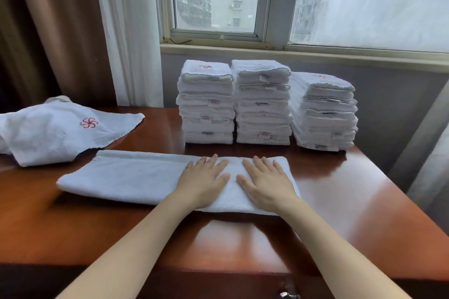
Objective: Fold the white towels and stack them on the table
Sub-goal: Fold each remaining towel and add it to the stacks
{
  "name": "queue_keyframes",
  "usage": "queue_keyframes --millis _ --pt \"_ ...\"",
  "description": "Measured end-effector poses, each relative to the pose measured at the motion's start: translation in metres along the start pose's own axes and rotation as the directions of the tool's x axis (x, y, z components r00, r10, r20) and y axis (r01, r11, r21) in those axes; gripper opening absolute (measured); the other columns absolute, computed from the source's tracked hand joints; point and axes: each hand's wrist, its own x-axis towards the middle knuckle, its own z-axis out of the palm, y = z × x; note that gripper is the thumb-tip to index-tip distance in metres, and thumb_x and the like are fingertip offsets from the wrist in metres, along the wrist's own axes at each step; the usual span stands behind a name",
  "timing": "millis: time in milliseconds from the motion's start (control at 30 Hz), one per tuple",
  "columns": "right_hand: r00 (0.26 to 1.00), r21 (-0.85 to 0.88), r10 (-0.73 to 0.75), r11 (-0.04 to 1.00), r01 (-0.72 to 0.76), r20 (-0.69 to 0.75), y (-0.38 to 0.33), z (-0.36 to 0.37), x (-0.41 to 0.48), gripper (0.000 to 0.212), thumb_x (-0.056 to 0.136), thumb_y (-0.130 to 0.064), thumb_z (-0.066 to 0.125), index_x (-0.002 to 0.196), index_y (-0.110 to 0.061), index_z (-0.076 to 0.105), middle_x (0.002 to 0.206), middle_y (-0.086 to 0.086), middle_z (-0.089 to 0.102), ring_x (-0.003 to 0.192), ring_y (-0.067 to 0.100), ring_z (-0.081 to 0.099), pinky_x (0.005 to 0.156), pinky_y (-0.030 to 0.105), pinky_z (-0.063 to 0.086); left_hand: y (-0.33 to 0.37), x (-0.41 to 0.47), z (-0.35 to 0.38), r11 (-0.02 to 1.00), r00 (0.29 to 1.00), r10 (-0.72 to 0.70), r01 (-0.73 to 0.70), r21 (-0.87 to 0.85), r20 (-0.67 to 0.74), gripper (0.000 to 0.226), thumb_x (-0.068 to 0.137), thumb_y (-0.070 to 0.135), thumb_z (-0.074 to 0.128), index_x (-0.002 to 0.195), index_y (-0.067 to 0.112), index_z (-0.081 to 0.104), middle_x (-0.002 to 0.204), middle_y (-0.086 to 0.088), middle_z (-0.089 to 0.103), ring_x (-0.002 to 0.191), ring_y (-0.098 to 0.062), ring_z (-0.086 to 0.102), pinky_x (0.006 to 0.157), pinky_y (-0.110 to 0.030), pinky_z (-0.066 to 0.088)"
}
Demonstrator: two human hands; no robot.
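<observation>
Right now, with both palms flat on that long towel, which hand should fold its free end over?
The left hand, probably. Both hands lie flat on the right part of the towel, whose free end stretches to the left hand's side. The right hand can press as an anchor.

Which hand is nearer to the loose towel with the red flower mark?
Left. The left hand lies right of the loose towel, on the long towel; the right hand lies farther right.

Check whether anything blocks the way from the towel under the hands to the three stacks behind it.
Nothing visible does: only a strip of tabletop lies between the folded towel and the stacks.
</observation>
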Motion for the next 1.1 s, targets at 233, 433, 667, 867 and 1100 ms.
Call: queue_keyframes --millis 233,433,667,867,1100 --pt "0.998 0.02 -0.031 0.999 0.03 0.051 0.042 -0.011 -0.005 0.064 0.099 -0.063 0.022 0.157 -0.037 0.011 0.166 -0.005 0.003 0.152 0.011 -0.004 0.121 0.033 -0.008 0.037 0.005 0.01 0.999 0.999 -0.039 0.04 0.032 -0.013 0.06 0.101 0.057 0.016 0.156 0.035 0.013 0.166 0.001 0.007 0.151 -0.025 0.011 0.12 -0.048 0.011" --pt "0.997 0.02 -0.003 1.0 0.002 0.071 0.042 -0.024 -0.01 0.063 0.099 -0.059 0.028 0.157 -0.036 0.016 0.166 -0.002 0.008 0.152 0.013 0.0 0.123 0.036 -0.006 0.014 -0.015 -0.006 0.953 0.99 -0.049 0.007 -0.301 -0.129 0.05 0.102 0.051 0.034 0.148 0.034 0.039 0.16 0.009 0.029 0.144 -0.012 0.031 0.113 -0.035 0.029" --pt "0.973 0.043 -0.232 0.972 0.231 0.005 -0.066 -0.011 0.007 0.06 0.101 -0.057 0.031 0.156 -0.037 0.019 0.166 -0.002 0.01 0.152 0.014 -0.001 0.121 0.047 -0.013 -0.075 -0.058 -0.027 0.958 0.942 -0.216 0.153 -0.244 -0.257 0.042 0.101 0.044 0.043 0.14 0.03 0.05 0.148 0.011 0.046 0.134 -0.013 0.043 0.104 -0.033 0.038" --pt "0.923 0.069 -0.379 0.925 0.375 0.064 -0.154 0.023 0.028 0.058 0.102 -0.053 0.029 0.156 -0.034 0.02 0.166 -0.002 0.009 0.152 0.014 -0.002 0.12 0.047 -0.014 -0.142 -0.09 -0.027 0.895 0.834 -0.439 0.439 -0.08 -0.334 0.047 0.099 0.046 0.042 0.141 0.026 0.046 0.151 0.004 0.041 0.142 -0.017 0.032 0.113 -0.033 0.025" --pt "0.936 0.029 -0.348 0.937 0.347 0.044 -0.177 0.045 0.042 0.059 0.1 -0.056 0.024 0.154 -0.035 0.018 0.165 -0.002 0.008 0.152 0.018 -0.003 0.119 0.051 -0.01 -0.166 -0.105 -0.016 0.757 0.748 -0.653 0.642 -0.124 -0.119 0.087 0.094 0.07 0.026 0.155 0.008 0.019 0.164 -0.014 0.009 0.153 -0.026 0.002 0.123 -0.041 0.002"
